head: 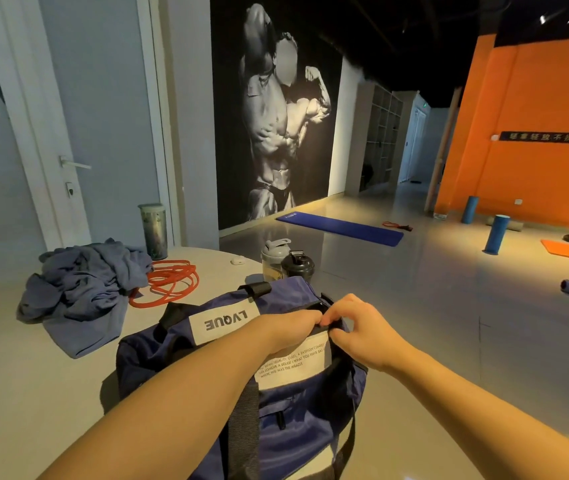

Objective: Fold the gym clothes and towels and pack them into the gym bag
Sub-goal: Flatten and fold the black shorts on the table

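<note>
A: Which step is being worked on?

B: The opening of the gym bag (158,348), it is judged. The bag is set on the pale table (33,375), nearest the camera, and both hands are placed close together on the black zip line along its top.

A: How are the fingers held?

B: The left hand (293,329) is curled down over the zip, with the fingertips tucked out of sight. The right hand (359,327) is bent, with thumb and forefinger closed in a pinch on the black edge. (Whether the slider itself is caught cannot be told; it is hidden under the knuckles.)

A: And the things to be packed?

B: Nothing is folded yet. A heap of blue-grey clothes (82,292) is seen crumpled at the table's left, well apart from the bag and touching a coiled red cord (172,280). Towels cannot be told from garments in that heap.

A: What is called for next?

B: The zip must be drawn along the top while the fabric is held taut by the other hand, so that the mouth is fully parted. Only then can a garment be lifted from the heap, laid flat and folded. Care is wanted with the two shaker bottles (276,261) stood just behind the bag, which could be knocked if the bag is tugged.
</note>
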A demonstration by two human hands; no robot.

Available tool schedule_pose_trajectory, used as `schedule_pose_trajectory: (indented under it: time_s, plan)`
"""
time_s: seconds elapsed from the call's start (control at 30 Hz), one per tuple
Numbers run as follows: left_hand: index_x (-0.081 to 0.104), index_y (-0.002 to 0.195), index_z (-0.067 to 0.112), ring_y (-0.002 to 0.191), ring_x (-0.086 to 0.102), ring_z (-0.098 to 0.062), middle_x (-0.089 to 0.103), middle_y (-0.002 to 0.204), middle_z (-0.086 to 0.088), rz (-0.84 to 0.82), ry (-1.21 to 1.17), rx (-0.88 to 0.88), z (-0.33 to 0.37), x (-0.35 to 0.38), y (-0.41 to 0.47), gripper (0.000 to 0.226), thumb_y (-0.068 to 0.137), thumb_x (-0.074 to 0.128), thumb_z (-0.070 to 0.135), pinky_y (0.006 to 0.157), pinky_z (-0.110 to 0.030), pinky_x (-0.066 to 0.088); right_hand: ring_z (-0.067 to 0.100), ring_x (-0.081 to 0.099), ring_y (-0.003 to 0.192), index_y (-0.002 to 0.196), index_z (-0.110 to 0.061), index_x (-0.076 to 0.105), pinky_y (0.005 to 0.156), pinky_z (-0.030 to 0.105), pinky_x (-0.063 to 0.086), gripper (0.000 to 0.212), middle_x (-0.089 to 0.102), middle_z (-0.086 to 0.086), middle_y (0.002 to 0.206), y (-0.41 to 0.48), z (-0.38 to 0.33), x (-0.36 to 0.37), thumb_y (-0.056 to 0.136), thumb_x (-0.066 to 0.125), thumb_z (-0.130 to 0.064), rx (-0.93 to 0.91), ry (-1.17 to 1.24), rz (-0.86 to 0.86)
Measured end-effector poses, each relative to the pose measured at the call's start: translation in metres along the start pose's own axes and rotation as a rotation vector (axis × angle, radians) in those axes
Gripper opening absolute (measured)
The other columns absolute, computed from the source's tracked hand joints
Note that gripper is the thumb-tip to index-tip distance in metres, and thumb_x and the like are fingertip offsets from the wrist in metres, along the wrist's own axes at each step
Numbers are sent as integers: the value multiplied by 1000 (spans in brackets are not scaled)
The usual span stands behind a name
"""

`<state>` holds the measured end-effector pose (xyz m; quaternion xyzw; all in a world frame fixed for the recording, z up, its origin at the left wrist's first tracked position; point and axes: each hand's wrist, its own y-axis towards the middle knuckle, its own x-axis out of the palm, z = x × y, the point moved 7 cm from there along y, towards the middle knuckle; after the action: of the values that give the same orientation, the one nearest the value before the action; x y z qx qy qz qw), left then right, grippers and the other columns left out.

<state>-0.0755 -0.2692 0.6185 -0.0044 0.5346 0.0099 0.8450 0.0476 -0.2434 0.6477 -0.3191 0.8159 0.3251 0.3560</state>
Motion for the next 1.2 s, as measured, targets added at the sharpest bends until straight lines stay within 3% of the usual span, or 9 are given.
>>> schedule_pose_trajectory:
  time_s: [0.07, 0.13, 0.23, 0.47, 0.67, 0.8, 0.9, 1.03, 1.2]
  plan:
    - [67, 104, 13, 82, 56, -16, 64, 93, -6, -42, -20, -22, -3, 5, 0, 30, 102, 44, 32, 86, -36, 50, 5, 56, 95, 89, -39, 68, 83, 18, 47, 24, 56, -14, 100, 1, 4, -2, 90, 61, -16, 37, -13, 6]
    - [72, 101, 13, 76, 57, -15, 66, 89, -2, 95, 37, -17, -8, -11, -4, 25, 100, 50, 27, 73, -38, 49, 7, 58, 90, 92, -32, 72, 83, 27, 53, 21, 58, -13, 93, 7, 3, -6, 94, 55, -18, 68, -57, 34]
    - [68, 104, 28, 94, 58, -13, 63, 102, 8, 355, 303, 21, -13, -48, -21, 14, 94, 62, 36, 79, -35, 53, 9, 61, 90, 105, -26, 73, 85, 28, 55, 22, 63, -14, 94, 17, -7, -10, 96, 56, -16, 22, -150, 83]
    - [55, 133, 19, 123, 44, -24, 51, 135, -6, 184, 896, 24, -42, -66, -10, 44, 95, 64, 38, 100, -37, 40, 10, 61, 99, 117, -25, 71, 89, 29, 53, 27, 68, -7, 114, 30, -44, 30, 103, 47, -21, -215, -207, -278]
    - [47, 140, 19, 129, 39, -27, 43, 141, -8, 148, 932, -27, -54, -61, 3, 67, 88, 64, 58, 104, -43, 38, 24, 61, 104, 113, -18, 67, 96, 46, 50, 49, 68, 5, 115, 41, -41, 60, 104, 29, -48, -136, -296, -492]
    - [55, 132, 16, 121, 48, -27, 51, 135, -10, 202, 795, -81, -58, -68, 3, 36, 100, 53, 31, 95, -40, 45, 29, 31, 148, 136, -22, 57, 121, 52, 24, 61, 48, 6, 152, 41, -25, 78, 104, 14, -52, -93, -473, -595]
    - [63, 117, 17, 106, 59, -26, 61, 120, -9, 368, 608, -94, -48, -97, 4, 25, 103, 44, 25, 86, -41, 52, 23, 16, 154, 146, -23, 51, 125, 48, 8, 63, 39, 2, 159, 50, -31, 85, 106, 10, -48, -154, -560, -546]
    - [65, 113, 21, 101, 60, -24, 65, 113, -3, 451, 591, -53, -34, -120, 10, 22, 104, 45, 25, 81, -43, 54, 21, 10, 155, 151, -23, 45, 126, 43, 8, 60, 32, 4, 163, 67, -56, 92, 107, 11, -45, -225, -467, -448]
    - [64, 117, 20, 105, 58, -23, 63, 117, -4, 403, 595, -41, -47, -118, 11, 24, 104, 46, 27, 82, -43, 55, 27, 12, 155, 161, -30, 20, 124, 44, 8, 74, 21, 3, 167, 78, -21, 93, 100, 8, -69, 183, -369, -596]
